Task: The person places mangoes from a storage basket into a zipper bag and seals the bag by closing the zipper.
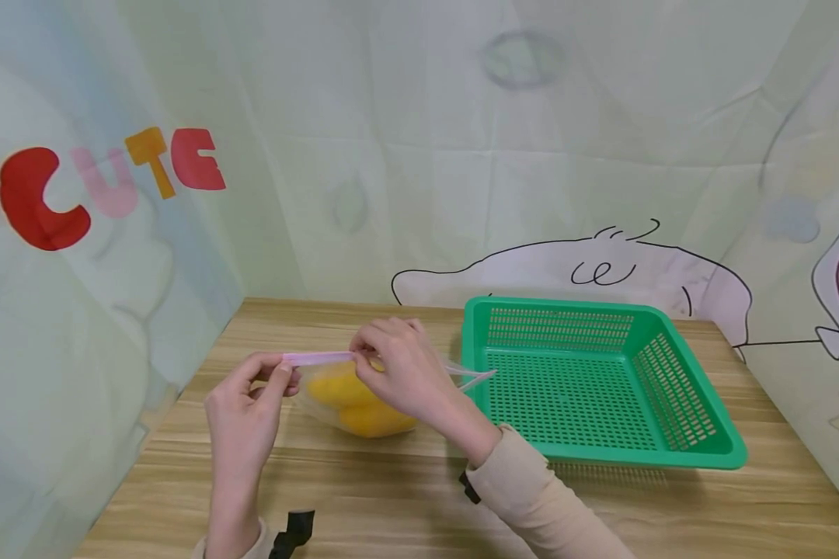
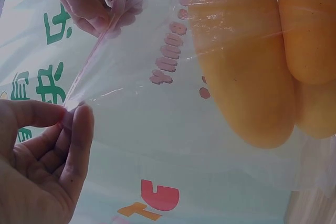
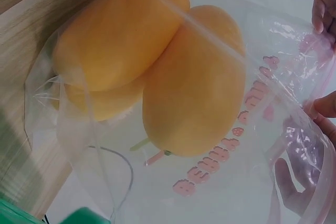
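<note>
A clear plastic zip bag (image 3: 157, 195) with a pink sealing strip (image 1: 320, 358) and pink printed letters holds yellow mangoes (image 3: 194, 82); three show through the film. My left hand (image 1: 246, 407) pinches the strip's left end between thumb and forefinger. Farther right along that strip, my right hand (image 1: 409, 373) pinches it with thumb and fingers. Between both hands the strip is stretched straight. To the right of my right hand, the bag's two lips stand apart. The right hand partly covers the mangoes in the head view.
A green plastic basket (image 1: 699, 458) with perforated walls stands on the wooden table (image 1: 363, 505) at the right, close to the bag's right end. Printed fabric (image 1: 419, 171) hangs along the back and sides of the table.
</note>
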A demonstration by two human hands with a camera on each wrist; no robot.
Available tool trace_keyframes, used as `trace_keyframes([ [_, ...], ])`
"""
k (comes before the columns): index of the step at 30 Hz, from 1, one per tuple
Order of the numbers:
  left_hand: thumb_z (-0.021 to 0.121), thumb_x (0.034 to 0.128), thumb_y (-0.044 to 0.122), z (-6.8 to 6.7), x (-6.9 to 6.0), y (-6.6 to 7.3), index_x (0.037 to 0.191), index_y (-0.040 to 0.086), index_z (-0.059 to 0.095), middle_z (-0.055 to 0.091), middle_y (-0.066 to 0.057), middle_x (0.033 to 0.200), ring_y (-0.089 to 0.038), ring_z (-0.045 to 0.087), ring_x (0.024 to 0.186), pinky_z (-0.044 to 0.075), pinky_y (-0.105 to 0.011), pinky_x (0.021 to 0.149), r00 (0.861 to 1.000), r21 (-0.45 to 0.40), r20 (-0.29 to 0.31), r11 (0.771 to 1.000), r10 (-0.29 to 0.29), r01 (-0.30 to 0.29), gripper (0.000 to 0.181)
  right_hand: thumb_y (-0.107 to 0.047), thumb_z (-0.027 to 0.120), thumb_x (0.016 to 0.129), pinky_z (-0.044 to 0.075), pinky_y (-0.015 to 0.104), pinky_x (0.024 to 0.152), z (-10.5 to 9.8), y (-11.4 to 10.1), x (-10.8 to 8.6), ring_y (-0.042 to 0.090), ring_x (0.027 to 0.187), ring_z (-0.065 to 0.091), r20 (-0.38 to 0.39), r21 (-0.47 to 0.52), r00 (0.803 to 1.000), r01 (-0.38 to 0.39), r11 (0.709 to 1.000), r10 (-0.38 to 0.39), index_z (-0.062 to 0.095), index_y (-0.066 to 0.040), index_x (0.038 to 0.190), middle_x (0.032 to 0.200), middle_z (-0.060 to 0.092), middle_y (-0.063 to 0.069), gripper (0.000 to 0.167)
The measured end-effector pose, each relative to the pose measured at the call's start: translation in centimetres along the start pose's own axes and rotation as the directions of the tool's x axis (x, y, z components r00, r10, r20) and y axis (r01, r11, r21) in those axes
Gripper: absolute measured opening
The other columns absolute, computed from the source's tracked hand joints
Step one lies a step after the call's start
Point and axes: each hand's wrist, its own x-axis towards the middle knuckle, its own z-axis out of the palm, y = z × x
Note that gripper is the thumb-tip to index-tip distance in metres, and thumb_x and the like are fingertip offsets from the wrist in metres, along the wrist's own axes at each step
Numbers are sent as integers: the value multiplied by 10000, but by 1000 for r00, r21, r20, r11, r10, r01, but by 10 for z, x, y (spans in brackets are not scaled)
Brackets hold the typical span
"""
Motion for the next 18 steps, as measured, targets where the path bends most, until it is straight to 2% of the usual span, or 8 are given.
trace_keyframes([
  [12,615,911,77,0,0,-1,886,9,709,628,86,707,8,621,611,537,-129,582,1000,10,-2,1000,-16,16,119,-200,610,900,404,275,803,1,3,-2,59,797,538,-10,-20,1000,2,1000,-2,671,-203,879,823,646,-112,65],
  [18,614,910,70,0,0,-2,888,6,709,629,72,710,9,620,612,537,-127,583,1000,10,-4,1000,-5,5,117,-200,616,897,400,272,795,1,4,-2,53,791,531,-18,-24,1000,1,1000,-1,669,-206,878,817,643,-116,57],
])
